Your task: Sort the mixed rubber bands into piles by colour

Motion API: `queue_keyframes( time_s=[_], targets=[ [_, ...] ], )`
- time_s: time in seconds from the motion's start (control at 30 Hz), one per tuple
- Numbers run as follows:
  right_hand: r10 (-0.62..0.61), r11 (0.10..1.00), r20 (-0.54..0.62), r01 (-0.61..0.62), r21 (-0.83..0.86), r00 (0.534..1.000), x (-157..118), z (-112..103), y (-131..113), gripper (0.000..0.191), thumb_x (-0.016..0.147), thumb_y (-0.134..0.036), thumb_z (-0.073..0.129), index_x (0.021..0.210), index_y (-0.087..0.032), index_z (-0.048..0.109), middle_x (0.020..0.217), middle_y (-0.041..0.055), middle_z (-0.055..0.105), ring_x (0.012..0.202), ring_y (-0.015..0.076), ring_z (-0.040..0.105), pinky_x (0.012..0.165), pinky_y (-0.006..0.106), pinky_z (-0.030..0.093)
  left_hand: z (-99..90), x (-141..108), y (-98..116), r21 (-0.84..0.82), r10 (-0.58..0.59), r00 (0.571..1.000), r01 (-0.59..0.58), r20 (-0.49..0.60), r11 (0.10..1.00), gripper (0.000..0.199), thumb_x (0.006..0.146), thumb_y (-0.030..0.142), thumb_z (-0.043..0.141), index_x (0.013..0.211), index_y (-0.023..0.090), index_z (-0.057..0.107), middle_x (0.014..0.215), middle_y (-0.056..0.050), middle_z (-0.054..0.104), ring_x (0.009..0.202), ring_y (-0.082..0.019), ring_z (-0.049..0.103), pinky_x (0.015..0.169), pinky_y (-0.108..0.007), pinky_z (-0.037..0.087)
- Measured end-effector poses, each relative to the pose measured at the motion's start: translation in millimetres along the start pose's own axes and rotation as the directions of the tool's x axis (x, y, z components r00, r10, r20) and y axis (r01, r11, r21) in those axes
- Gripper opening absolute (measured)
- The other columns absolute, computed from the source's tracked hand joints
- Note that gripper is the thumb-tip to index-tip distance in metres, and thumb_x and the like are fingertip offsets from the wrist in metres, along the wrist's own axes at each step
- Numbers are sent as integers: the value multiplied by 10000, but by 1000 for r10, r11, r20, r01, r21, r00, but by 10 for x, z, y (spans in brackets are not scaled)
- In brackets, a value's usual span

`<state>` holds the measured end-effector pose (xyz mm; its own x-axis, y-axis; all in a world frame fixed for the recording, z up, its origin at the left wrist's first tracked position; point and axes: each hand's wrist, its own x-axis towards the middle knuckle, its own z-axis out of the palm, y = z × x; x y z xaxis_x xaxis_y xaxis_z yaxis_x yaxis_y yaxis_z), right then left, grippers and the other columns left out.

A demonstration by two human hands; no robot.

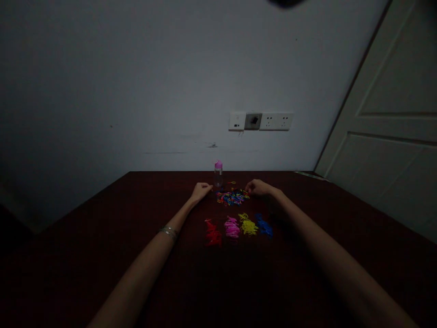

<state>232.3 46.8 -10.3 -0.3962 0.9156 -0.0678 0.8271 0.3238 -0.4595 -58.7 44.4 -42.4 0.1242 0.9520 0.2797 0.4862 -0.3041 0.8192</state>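
Both hands reach to the middle of the frame, well apart from each other, with fingers curled; whether either grips a band I cannot tell. Nearest, at lower centre on the dark red table [102, 237], lie four piles: red [213, 234], pink [232, 228], yellow [249, 226] and blue [264, 226], left to right. Blue and yellow slant from upper left to lower right; red and pink run mostly up and down. A bracelet [169, 232] circles the left wrist. Beyond the piles, at centre, the mixed heap of coloured bands [232, 197] spreads longest from side to side, its loops pointing every way. The left hand [202, 190] is near its left end, the right hand [259, 187] at its right end. Right behind, a clear bottle [218, 175] with a pink cap stands upright. Farther off come wall sockets [276, 121], right of centre, and a panelled door [392, 136] at right.
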Motion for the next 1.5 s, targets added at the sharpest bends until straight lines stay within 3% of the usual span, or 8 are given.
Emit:
queue_keyframes(
  time_s=[0.4,0.53,0.77,0.93,1.07,1.23,1.33,1.5],
  targets=[
    [-77,992,-76,84,92,994,-263,-42,30,369,601,-125,465,933,-101,624,722,33,622,597,103,514,544,197,382,17,9,-37,-1,-6,1000,6,5,1000,333,672,398,498,596,97,618,507,8,503,502,-86,394,499,-203,286],
    [-182,963,-84,195,186,980,-436,-21,-334,326,626,-130,464,915,-105,614,736,37,616,629,108,524,572,206,397,23,-2,-34,3,-29,1000,29,4,1000,335,672,408,500,613,100,618,501,12,498,492,-83,383,479,-198,277],
    [-484,843,-20,472,259,875,-807,318,-1291,298,678,-89,448,928,-133,605,766,34,598,641,97,518,575,202,405,11,-44,16,1,-1,1000,1,18,1000,343,671,416,500,604,99,614,486,20,474,480,-76,364,468,-195,267],
    [-550,831,44,541,131,834,-955,608,-1559,333,703,-99,469,999,-193,591,832,33,602,700,114,531,591,209,391,14,-72,56,7,-1,998,0,64,1000,351,676,421,504,597,97,614,457,25,443,466,-72,347,461,-194,264],
    [-586,810,27,586,9,810,-1001,642,-1580,362,705,-126,507,1042,-232,580,973,52,575,819,146,522,657,239,387,25,-86,62,14,20,995,-21,98,1000,359,683,420,497,618,94,631,470,18,464,474,-74,362,466,-193,276],
    [-577,815,-30,578,44,816,-975,368,-1497,321,708,-121,504,1000,-208,604,901,46,597,769,134,524,680,250,397,38,-90,66,21,64,992,-67,112,998,320,651,393,530,642,95,643,555,-8,548,518,-89,429,500,-199,319],
    [-526,841,-155,539,51,836,-920,111,-1331,317,700,-108,492,982,-184,616,934,55,609,815,143,530,740,277,396,11,-97,141,115,117,977,-139,181,984,298,633,386,554,661,107,653,589,-21,580,540,-103,462,510,-202,327],
    [-332,926,-233,363,103,914,-785,-190,-838,258,718,-168,476,924,-153,631,856,56,631,734,141,554,672,263,425,-81,-93,354,252,197,908,-302,369,919,213,619,327,589,697,150,679,639,-27,611,562,-111,487,517,-203,315]
  ],
)
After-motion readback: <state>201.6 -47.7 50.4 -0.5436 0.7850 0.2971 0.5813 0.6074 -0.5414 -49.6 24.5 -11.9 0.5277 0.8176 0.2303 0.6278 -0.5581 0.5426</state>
